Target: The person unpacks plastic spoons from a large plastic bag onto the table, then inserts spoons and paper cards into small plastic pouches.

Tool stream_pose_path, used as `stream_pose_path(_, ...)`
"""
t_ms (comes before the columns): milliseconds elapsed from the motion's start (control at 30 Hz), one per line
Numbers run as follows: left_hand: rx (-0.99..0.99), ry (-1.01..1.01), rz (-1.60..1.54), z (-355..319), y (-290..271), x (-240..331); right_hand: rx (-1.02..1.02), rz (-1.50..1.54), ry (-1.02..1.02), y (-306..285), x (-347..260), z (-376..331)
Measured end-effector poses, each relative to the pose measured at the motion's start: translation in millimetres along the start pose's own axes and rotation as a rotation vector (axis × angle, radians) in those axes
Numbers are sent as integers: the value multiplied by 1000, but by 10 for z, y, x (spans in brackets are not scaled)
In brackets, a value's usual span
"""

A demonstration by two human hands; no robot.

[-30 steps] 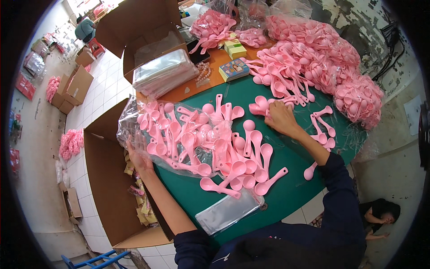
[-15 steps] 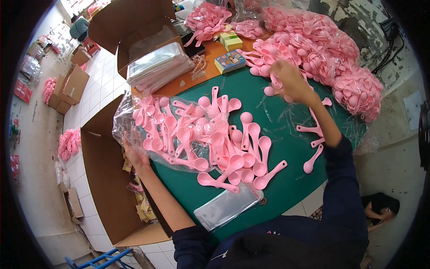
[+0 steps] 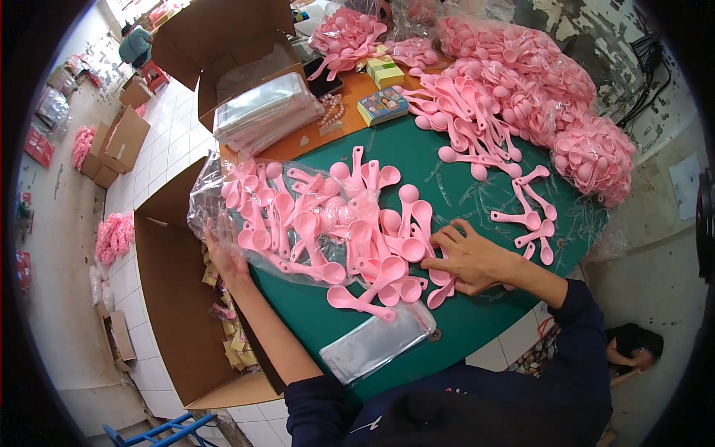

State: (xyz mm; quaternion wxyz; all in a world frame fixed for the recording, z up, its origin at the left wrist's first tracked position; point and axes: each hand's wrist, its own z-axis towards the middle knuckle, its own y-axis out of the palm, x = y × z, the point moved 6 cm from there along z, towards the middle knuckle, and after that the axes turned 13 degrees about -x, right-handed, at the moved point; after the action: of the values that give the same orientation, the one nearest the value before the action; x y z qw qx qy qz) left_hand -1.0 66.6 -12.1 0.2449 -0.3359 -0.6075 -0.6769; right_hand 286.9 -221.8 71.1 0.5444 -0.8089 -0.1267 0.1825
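A heap of pink plastic spoons [image 3: 357, 231] covers the green table [image 3: 462, 328]. Many of them lie inside a clear plastic bag [image 3: 246, 223] that reaches to the table's left edge. My left hand [image 3: 223, 257] grips that bag's open edge, palm up, just over the cardboard box below. My right hand [image 3: 465, 257] lies flat with fingers spread on the right side of the heap, touching a few spoons [image 3: 428, 279]. To the right of this hand, several loose spoons [image 3: 525, 216] are scattered.
An open cardboard box [image 3: 171, 320] stands below the table's left edge. A stack of clear bags [image 3: 261, 112], small boxes [image 3: 383, 104] and big bagged piles of pink spoons [image 3: 536, 82] fill the far side. A flat empty bag [image 3: 376, 343] lies near me. A person [image 3: 633, 346] crouches at the lower right.
My right hand has come back from the far pile of spoons toward me and now rests on the near heap. The left hand still holds the bag's edge.
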Motion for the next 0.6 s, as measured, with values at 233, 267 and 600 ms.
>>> stream_pose_path(233,8,2,23,-15,-42,20,-108,4,38,48,182,59)
stream_pose_path(267,7,3,20,-16,-31,19,-93,1,26,36,193,54)
stream_pose_path(600,-1,14,7,-26,-16,30,205,-323,-95,-99,244,79)
